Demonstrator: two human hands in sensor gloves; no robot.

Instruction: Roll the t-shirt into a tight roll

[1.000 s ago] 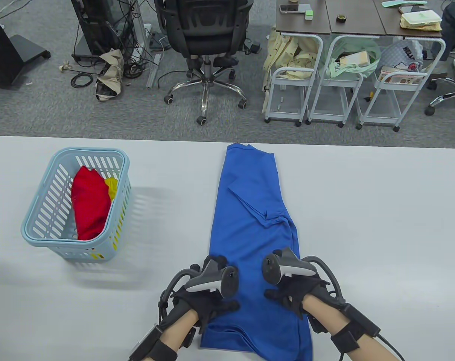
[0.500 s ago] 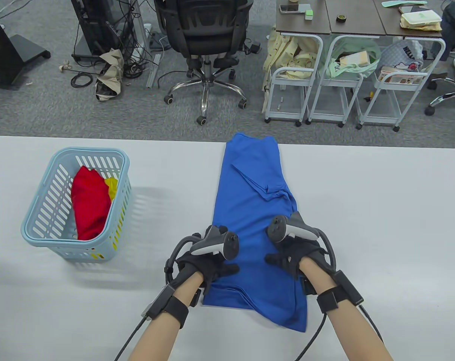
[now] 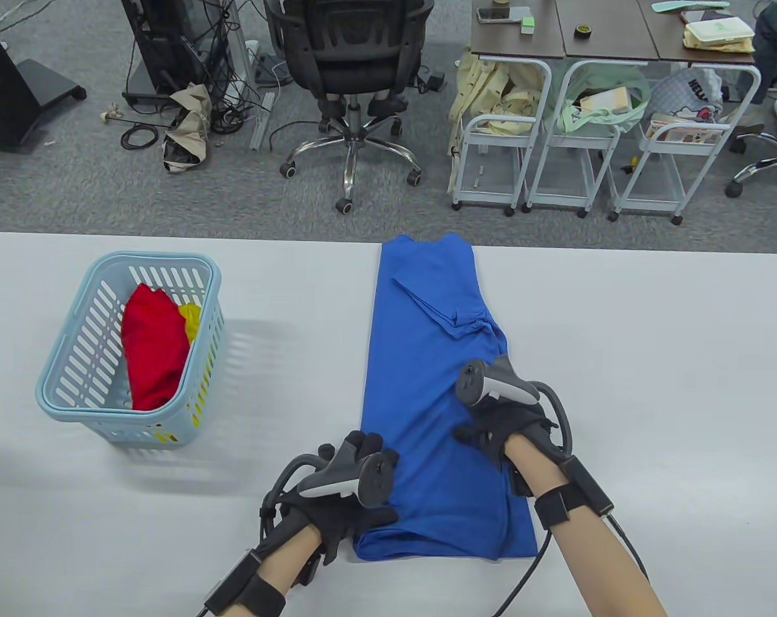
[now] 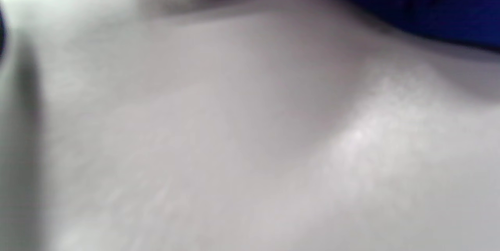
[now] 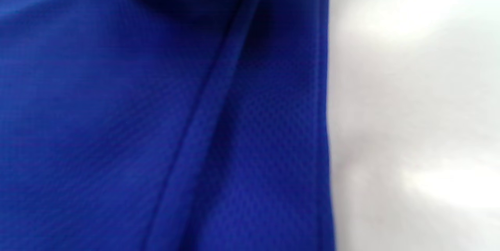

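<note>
A blue t-shirt (image 3: 436,398), folded lengthwise into a long narrow strip, lies on the white table (image 3: 651,385) and runs from the far edge toward me. My left hand (image 3: 362,450) lies along the strip's near-left edge, fingers stretched forward and thumb resting on the cloth. Over at the strip's right side, about halfway along, my right hand (image 3: 491,437) rests flat on the fabric. The left wrist view is blurred: bare table with the t-shirt (image 4: 449,5) in the top right corner. The right wrist view shows the t-shirt (image 5: 156,126) up close, with its seam and right edge.
A light blue plastic basket (image 3: 73,398) stands on the left of the table, holding a red garment (image 3: 153,347) and a yellow one (image 3: 192,321). Beyond the far table edge stand an office chair (image 3: 349,71) and white trolleys (image 3: 555,141).
Both hands slid the shirt away from me. The left hand then drew back to the near-left corner. The near hem now lies straight rather than slanted; the right hand has barely moved.
</note>
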